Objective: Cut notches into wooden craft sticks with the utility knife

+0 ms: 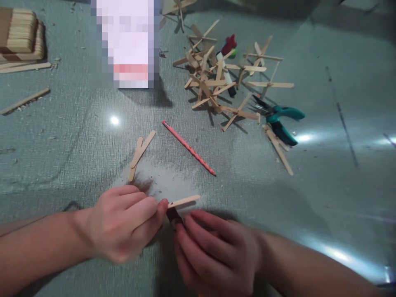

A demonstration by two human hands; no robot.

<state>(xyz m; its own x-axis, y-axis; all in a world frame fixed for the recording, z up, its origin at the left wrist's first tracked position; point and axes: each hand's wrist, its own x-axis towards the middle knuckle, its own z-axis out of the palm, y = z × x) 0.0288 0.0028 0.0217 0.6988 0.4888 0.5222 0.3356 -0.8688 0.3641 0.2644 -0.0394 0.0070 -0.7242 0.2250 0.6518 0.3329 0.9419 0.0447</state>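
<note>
A grey-green desk [324, 173] is seen from above, scattered with wood shavings. A stack of craft sticks [20, 37] is set at its far left corner, with loose sticks lying beside it. Toward the far middle, a heap of glued stick crosses [216, 78] is piled, and a white marker with a red cap [226, 62] is partly buried in it. Teal-handled pliers [278, 119] are laid just right of the heap. A red pencil [188, 147] lies slantwise at the desk's centre, and a pair of overlapped sticks [140, 153] is found to its left. At the near edge, a single craft stick [184, 201] is pinched at its end by the left hand [123, 225]. A small dark object [173, 215], too blurred to be named, is gripped by the closed fingers of the right hand [216, 251], just beneath the stick.
</note>
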